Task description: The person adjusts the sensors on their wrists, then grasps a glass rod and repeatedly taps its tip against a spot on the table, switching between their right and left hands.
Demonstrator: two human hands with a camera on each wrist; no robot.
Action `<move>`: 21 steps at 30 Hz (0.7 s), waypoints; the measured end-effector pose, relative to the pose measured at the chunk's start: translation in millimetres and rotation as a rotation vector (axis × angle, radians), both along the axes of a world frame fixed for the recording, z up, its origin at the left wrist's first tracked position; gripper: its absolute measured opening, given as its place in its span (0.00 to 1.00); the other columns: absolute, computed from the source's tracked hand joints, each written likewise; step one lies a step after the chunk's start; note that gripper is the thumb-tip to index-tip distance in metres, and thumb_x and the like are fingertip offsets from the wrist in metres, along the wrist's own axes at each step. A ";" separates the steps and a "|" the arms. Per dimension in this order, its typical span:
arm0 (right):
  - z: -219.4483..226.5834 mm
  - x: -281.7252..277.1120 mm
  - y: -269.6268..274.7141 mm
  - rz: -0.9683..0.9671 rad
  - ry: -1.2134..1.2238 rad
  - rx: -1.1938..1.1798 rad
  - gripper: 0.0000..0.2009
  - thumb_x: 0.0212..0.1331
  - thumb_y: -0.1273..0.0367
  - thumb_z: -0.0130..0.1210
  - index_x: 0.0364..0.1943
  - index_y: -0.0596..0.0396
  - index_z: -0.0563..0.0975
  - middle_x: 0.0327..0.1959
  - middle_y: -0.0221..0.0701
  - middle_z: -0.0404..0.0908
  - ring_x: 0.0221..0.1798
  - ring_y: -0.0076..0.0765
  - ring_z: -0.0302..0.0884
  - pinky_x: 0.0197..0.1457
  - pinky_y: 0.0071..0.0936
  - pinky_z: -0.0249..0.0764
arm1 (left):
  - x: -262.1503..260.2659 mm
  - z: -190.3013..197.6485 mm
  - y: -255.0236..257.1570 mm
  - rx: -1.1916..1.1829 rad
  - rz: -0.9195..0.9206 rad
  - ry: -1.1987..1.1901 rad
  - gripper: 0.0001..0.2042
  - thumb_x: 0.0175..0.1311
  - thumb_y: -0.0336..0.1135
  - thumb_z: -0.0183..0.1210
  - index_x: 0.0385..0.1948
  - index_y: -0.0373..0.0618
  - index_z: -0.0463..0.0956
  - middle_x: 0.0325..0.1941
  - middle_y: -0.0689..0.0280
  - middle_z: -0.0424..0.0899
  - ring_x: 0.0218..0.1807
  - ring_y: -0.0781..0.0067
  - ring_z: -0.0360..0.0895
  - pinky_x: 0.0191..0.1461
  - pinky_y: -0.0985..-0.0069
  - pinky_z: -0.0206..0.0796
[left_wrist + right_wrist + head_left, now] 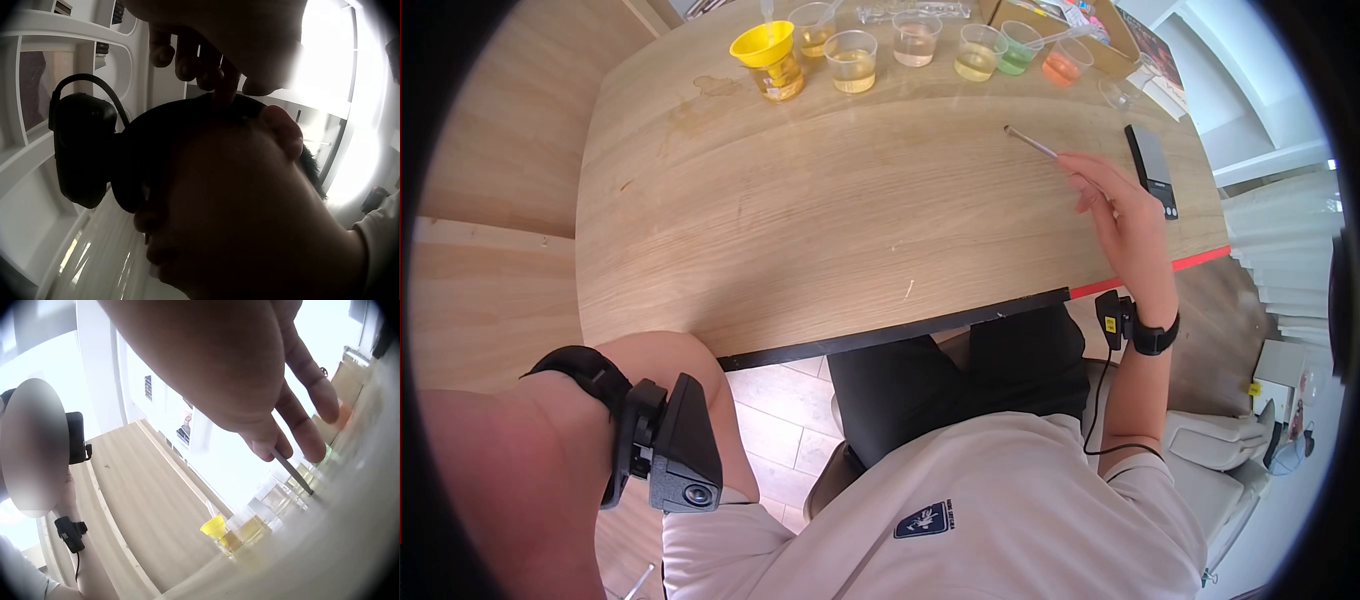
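My right hand (1122, 200) pinches a thin grey rod (1032, 141) with a dark tip between thumb and fingers. It is held low over the right side of the wooden table, tip pointing toward the cups. In the right wrist view the rod (294, 472) slants down from the fingertips, while the other fingers spread loosely. Raised to the head, my left hand (219, 47) shows only in the left wrist view. One finger there reaches down to the dark headband (187, 112) above the ear; the others are loosely bent. A digital scale (1152, 170) lies just beside the right hand.
Along the table's (820, 210) far side stand several clear cups with coloured liquids, including a green one (1015, 60) and an orange one (1062, 68). A yellow funnel (762, 45) sits in a container at the left. A cardboard box (1115, 50) stands back right.
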State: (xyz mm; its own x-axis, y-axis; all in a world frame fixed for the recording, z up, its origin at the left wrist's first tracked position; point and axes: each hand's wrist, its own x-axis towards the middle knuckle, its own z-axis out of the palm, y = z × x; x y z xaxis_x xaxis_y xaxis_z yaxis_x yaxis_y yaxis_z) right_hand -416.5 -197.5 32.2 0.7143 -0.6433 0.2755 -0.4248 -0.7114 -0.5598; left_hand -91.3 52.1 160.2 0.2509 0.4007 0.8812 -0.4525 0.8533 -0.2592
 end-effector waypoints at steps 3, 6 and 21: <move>2.1 -3.3 -1.6 0.003 0.016 -0.048 0.12 0.69 0.76 0.55 0.53 0.55 0.81 0.49 0.31 0.85 0.30 0.29 0.81 0.38 0.23 0.77 | 0.5 -0.3 -0.6 0.001 -0.002 0.001 0.16 0.66 0.57 0.63 0.31 0.55 0.82 0.37 0.71 0.80 0.37 0.81 0.75 0.42 0.67 0.66; 3.9 -8.3 -4.5 -0.048 0.008 -0.061 0.12 0.69 0.76 0.55 0.53 0.54 0.81 0.49 0.32 0.85 0.30 0.30 0.81 0.37 0.23 0.77 | 0.8 -0.3 -0.8 0.003 -0.003 0.001 0.16 0.66 0.57 0.63 0.31 0.55 0.82 0.37 0.71 0.80 0.37 0.81 0.75 0.42 0.67 0.66; 10.2 -16.0 -3.7 -0.125 0.088 -0.172 0.12 0.67 0.76 0.55 0.52 0.52 0.80 0.50 0.30 0.85 0.31 0.35 0.82 0.38 0.26 0.78 | 0.9 0.4 -3.9 0.007 -0.012 0.004 0.16 0.65 0.57 0.63 0.32 0.55 0.82 0.37 0.71 0.80 0.37 0.81 0.75 0.42 0.67 0.66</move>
